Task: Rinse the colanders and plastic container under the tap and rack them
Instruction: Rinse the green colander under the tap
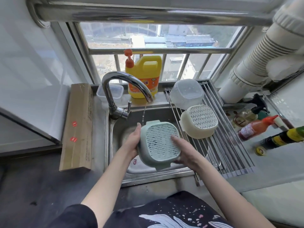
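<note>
I hold green colander base-up over sink: left hand grips rim, right hand fingers flat on base. Stream falls at 12 o'clock edge. Rinse in hand; next, rack at 3 o'clock.

Person seen from above, head camera. Both forearms bare from the elbow down to the wrists; no watch, bracelet or ring visible on either. Left hand and right hand ungloved. Nails too small to make out.

Left upper arm: dark, near-black short sleeve, plain, soft rounded hem ending near the elbow.

Torso: black garment at the bottom edge of the view. Printed front: pale grey-white sweeping, wing-like or wave-like shapes low down, scattered small white flecks above them, a few pinkish dots among the flecks. Print partly cut off by the frame edge.
</note>
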`<state>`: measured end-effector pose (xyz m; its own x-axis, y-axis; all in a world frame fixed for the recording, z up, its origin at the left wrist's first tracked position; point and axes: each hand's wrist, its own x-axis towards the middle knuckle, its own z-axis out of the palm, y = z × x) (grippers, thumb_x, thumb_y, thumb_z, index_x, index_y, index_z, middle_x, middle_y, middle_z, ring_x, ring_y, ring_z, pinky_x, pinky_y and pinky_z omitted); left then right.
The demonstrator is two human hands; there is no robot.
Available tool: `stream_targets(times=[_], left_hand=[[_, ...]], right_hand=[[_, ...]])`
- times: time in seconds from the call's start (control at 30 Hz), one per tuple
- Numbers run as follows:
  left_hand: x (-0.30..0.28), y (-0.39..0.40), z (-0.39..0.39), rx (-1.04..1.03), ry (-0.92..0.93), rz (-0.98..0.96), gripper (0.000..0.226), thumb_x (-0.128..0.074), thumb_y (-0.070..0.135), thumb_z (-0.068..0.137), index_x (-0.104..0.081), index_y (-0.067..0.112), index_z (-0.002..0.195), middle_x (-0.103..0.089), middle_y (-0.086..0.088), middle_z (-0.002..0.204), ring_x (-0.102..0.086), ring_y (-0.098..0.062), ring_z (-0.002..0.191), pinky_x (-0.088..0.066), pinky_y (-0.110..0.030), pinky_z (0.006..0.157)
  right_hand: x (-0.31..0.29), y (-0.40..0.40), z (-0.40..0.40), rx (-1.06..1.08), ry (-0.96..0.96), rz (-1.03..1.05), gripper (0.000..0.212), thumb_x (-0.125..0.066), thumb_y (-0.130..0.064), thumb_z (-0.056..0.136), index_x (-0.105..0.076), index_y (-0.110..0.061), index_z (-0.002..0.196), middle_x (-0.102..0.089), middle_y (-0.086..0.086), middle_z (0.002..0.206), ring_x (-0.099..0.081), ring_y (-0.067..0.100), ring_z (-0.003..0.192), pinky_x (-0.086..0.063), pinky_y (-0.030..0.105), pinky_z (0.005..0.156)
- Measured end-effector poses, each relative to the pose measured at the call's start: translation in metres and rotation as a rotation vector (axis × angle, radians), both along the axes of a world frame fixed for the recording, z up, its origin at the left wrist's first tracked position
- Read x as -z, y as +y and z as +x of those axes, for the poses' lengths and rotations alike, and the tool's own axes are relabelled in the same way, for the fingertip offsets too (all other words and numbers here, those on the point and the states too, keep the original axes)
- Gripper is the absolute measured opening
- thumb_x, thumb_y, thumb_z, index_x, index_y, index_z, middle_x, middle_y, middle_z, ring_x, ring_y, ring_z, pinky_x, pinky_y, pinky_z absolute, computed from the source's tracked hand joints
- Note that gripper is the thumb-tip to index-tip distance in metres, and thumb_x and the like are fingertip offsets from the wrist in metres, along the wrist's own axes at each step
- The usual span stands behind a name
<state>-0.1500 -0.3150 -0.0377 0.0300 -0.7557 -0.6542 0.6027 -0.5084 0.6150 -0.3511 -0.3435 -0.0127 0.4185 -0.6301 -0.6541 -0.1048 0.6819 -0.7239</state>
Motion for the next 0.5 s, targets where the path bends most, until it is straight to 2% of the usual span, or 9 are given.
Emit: stream_targets(times=[0.07,0.1,0.17,0.23,0.27,0.3,0.37,0.43,0.5], left_hand=[[-0.001,-0.002,0.002,-0.007,-0.153,0.005,0.053,-0.033,0.052,0.097,-0.061,0.01,0.114,-0.067,-0.012,0.094,-0.064,-0.022,0.082,-0.051,-0.032,0.071],[-0.001,-0.003,0.003,-0.012,-0.186,0.022,0.048,-0.033,0.05,0.098,-0.057,0.014,0.118,-0.064,-0.01,0.097,-0.061,-0.02,0.084,-0.05,-0.032,0.075],[0.005,-0.003,0.003,0.027,-0.282,0.095,0.04,-0.035,0.043,0.1,-0.05,0.017,0.126,-0.058,-0.007,0.11,-0.055,-0.022,0.1,-0.042,-0.035,0.09],[0.011,0.001,0.004,0.105,-0.391,0.206,0.037,-0.041,0.033,0.099,-0.046,0.013,0.129,-0.054,-0.006,0.115,-0.051,-0.023,0.106,-0.038,-0.036,0.094],[0.012,0.005,0.003,0.126,-0.38,0.257,0.035,-0.041,0.029,0.098,-0.046,0.012,0.128,-0.054,-0.007,0.117,-0.051,-0.024,0.107,-0.038,-0.036,0.094],[0.011,0.008,0.003,0.133,-0.338,0.297,0.031,-0.04,0.027,0.098,-0.047,0.013,0.125,-0.054,-0.008,0.118,-0.052,-0.025,0.108,-0.039,-0.036,0.094],[0.008,0.012,0.004,0.128,-0.283,0.336,0.022,-0.038,0.023,0.098,-0.049,0.015,0.115,-0.055,-0.007,0.116,-0.052,-0.025,0.103,-0.039,-0.034,0.09],[0.012,0.013,0.007,0.117,-0.284,0.343,0.02,-0.039,0.022,0.096,-0.051,0.013,0.11,-0.057,-0.007,0.115,-0.054,-0.022,0.096,-0.038,-0.031,0.085],[0.011,0.014,0.009,0.116,-0.271,0.349,0.018,-0.039,0.024,0.095,-0.053,0.014,0.102,-0.06,-0.005,0.107,-0.056,-0.018,0.084,-0.041,-0.029,0.079]], right_hand=[[-0.008,-0.009,-0.004,0.079,0.04,-0.176,0.082,-0.082,-0.048,0.059,-0.051,-0.011,0.126,-0.064,0.016,0.12,-0.065,0.032,0.105,-0.052,0.055,0.087],[-0.01,-0.013,-0.007,0.134,0.081,-0.28,0.084,-0.083,-0.046,0.057,-0.048,-0.014,0.127,-0.064,0.014,0.117,-0.066,0.029,0.101,-0.056,0.049,0.084],[-0.011,-0.016,-0.011,0.171,0.192,-0.481,0.083,-0.085,-0.051,0.055,-0.044,-0.024,0.123,-0.062,0.007,0.114,-0.065,0.026,0.098,-0.057,0.045,0.082],[-0.004,-0.012,-0.01,0.012,0.478,-0.704,0.073,-0.083,-0.052,0.059,-0.042,-0.027,0.114,-0.058,0.0,0.109,-0.061,0.023,0.097,-0.055,0.043,0.081],[0.001,-0.008,-0.008,-0.084,0.594,-0.79,0.069,-0.083,-0.05,0.062,-0.041,-0.028,0.111,-0.056,0.0,0.107,-0.059,0.022,0.097,-0.052,0.04,0.08],[0.003,-0.004,-0.006,-0.109,0.632,-0.814,0.067,-0.083,-0.047,0.063,-0.04,-0.028,0.11,-0.056,0.001,0.106,-0.058,0.022,0.097,-0.051,0.035,0.079],[0.0,0.004,0.002,-0.01,0.544,-0.778,0.067,-0.082,-0.046,0.066,-0.04,-0.025,0.113,-0.056,0.001,0.107,-0.059,0.019,0.095,-0.051,0.03,0.077],[0.0,0.006,0.008,-0.001,0.565,-0.794,0.068,-0.08,-0.048,0.068,-0.04,-0.021,0.116,-0.054,0.001,0.107,-0.058,0.017,0.092,-0.05,0.028,0.072],[0.002,0.007,0.013,-0.04,0.557,-0.662,0.066,-0.077,-0.047,0.072,-0.04,-0.018,0.118,-0.054,0.002,0.11,-0.058,0.013,0.088,-0.05,0.023,0.065]])
